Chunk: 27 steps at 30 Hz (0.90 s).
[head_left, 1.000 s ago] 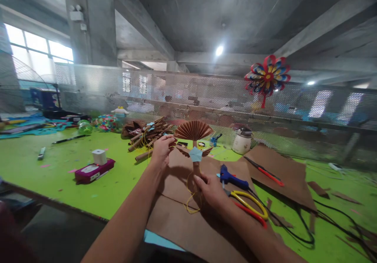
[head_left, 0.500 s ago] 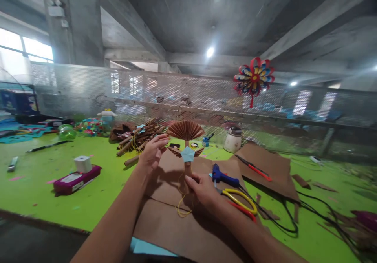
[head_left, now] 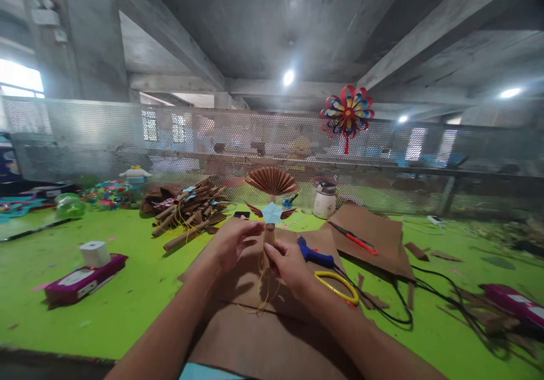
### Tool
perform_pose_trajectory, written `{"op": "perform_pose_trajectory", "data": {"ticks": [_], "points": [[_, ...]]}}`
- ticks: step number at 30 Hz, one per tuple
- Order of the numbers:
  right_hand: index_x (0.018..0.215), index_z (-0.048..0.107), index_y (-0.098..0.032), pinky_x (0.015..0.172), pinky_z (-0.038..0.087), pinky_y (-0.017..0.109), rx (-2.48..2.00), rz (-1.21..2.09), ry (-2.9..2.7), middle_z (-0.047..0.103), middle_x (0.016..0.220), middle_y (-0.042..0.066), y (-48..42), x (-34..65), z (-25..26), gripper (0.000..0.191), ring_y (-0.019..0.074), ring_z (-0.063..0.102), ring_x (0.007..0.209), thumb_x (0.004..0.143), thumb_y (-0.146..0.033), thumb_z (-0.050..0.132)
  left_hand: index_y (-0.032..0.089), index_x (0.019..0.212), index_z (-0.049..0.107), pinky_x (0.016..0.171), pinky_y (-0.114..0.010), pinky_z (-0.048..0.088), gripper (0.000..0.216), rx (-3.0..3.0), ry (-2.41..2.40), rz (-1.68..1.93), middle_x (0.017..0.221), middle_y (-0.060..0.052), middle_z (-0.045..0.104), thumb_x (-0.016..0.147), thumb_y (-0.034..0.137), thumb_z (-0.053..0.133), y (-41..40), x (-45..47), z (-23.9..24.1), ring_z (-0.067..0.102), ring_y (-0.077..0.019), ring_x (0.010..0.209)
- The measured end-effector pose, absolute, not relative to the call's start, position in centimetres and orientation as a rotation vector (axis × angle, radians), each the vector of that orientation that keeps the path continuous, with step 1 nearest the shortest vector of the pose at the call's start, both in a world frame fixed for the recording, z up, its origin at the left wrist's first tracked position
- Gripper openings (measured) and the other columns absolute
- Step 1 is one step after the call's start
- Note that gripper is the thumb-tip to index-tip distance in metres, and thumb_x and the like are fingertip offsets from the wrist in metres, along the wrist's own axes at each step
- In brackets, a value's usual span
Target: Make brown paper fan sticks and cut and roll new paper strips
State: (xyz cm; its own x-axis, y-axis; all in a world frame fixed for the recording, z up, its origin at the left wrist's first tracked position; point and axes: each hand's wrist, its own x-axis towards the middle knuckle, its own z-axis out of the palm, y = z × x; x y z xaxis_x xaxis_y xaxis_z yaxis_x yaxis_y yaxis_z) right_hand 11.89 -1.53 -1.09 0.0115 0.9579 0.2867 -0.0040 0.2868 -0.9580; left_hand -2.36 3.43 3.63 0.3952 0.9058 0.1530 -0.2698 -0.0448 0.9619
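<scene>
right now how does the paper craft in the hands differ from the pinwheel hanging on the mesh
The paper craft is plain brown with one pale blue star; the pinwheel is red, blue and yellow. The craft's top opens as a half fan, while the pinwheel is a full round. The craft stands upright, held at its stem by left hand and right hand; the pinwheel hangs untouched.

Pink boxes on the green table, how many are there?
2. One pink box lies at the left with a white cube on top; another pink box lies at the far right. More may be hidden.
</scene>
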Motion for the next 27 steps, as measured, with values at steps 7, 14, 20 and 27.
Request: {"op": "perform_pose_trajectory", "data": {"ticks": [7, 14, 20, 27], "points": [[0.067, 0.057, -0.016, 0.046, 0.029, 0.022, -1.067, 0.786, -1.484, 0.046, 0.054, -0.003, -0.6, 12.4, -2.0, 0.031, 0.0099, 0.039, 0.05, 0.078, -0.045, 0.055, 0.014, 0.089, 0.06, 0.057, -0.023, 0.047, 0.036, 1.28, 0.584, 0.935, 0.075, -0.004, 0.067, 0.065, 0.035, 0.077, 1.9, 0.4, 2.3, 0.062, -0.014, 0.062], [0.057, 0.046, -0.018, 0.046, 0.028, 0.023, -1.056, 0.793, -1.619, 0.047, 0.053, -0.001, -1.1, 12.1, -2.2, 0.051, 0.0094, 0.039, 0.048, 0.087, -0.058, 0.039, 0.015, 0.085, 0.053, 0.048, -0.021, 0.046, 0.027, 1.227, 0.606, 1.044, 0.077, -0.005, 0.069, 0.074, 0.032, 0.07, 2.2, 0.4, 2.1, 0.059, -0.011, 0.051], [0.052, 0.047, -0.02, 0.05, 0.034, 0.025, -1.115, 0.752, -1.713, 0.051, 0.044, 0.002, -2.3, 11.3, -1.8, 0.055, 0.0115, 0.046, 0.044, 0.091, -0.056, 0.031, 0.017, 0.086, 0.05, 0.053, -0.024, 0.049, 0.017, 1.05, 0.508, 1.093, 0.061, 0.002, 0.059, 0.078, 0.023, 0.064, 2.3, -0.6, 2.6, 0.063, -0.0153, 0.058], [0.054, 0.043, -0.021, 0.043, 0.026, 0.024, -1.109, 0.884, -1.61, 0.043, 0.041, -0.002, -3.0, 10.6, -1.6, 0.052, 0.0096, 0.036, 0.038, 0.086, -0.061, 0.036, 0.014, 0.084, 0.053, 0.058, -0.027, 0.051, 0.005, 1.004, 0.425, 1.117, 0.059, 0.0, 0.058, 0.083, 0.018, 0.055, 2.4, -1.2, 3.3, 0.061, -0.0142, 0.054]]}}
